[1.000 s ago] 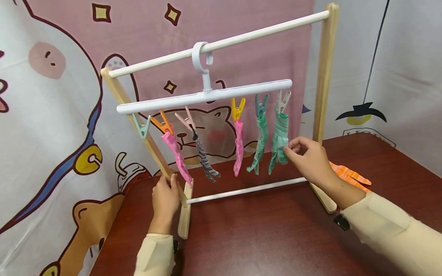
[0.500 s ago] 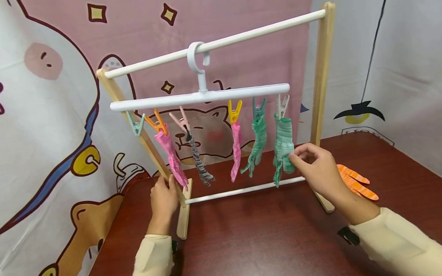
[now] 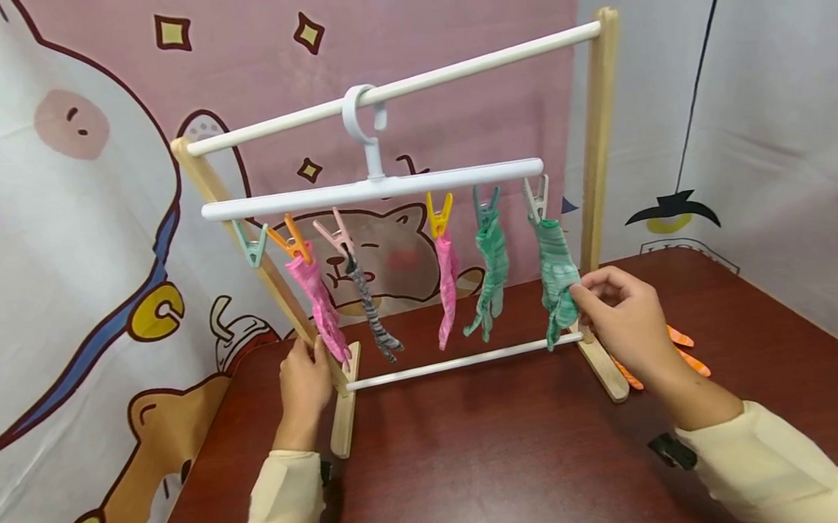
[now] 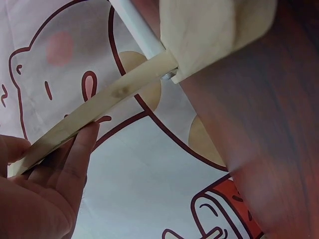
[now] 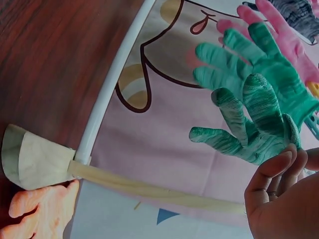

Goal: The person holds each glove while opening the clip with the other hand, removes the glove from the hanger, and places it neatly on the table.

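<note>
A small green glove (image 3: 557, 262) hangs by its cuff from a white clothespin (image 3: 536, 200) at the right end of a white hanger (image 3: 436, 179). My right hand (image 3: 621, 315) pinches this glove's side between thumb and fingers, drawing it slantwise to the right. In the right wrist view, the pinched glove (image 5: 259, 144) has its fingers spread. My left hand (image 3: 305, 381) grips the left wooden post (image 3: 279, 303) of the rack low down; in the left wrist view the fingers wrap the post (image 4: 114, 94). Another green glove (image 3: 491, 264) hangs beside the pinched one.
Pink gloves (image 3: 447, 293) and a grey glove (image 3: 369, 294) hang from other clothespins. A mint clothespin (image 3: 253, 248) at the left end holds nothing. An orange glove (image 3: 693, 362) lies behind the right foot on the dark red table (image 3: 468, 448). A patterned cloth (image 3: 434, 39) hangs behind.
My right hand has moved right with the green glove, which swings from nearly straight down to a slant. My left hand keeps its grip on the post. The head view has shifted slightly.
</note>
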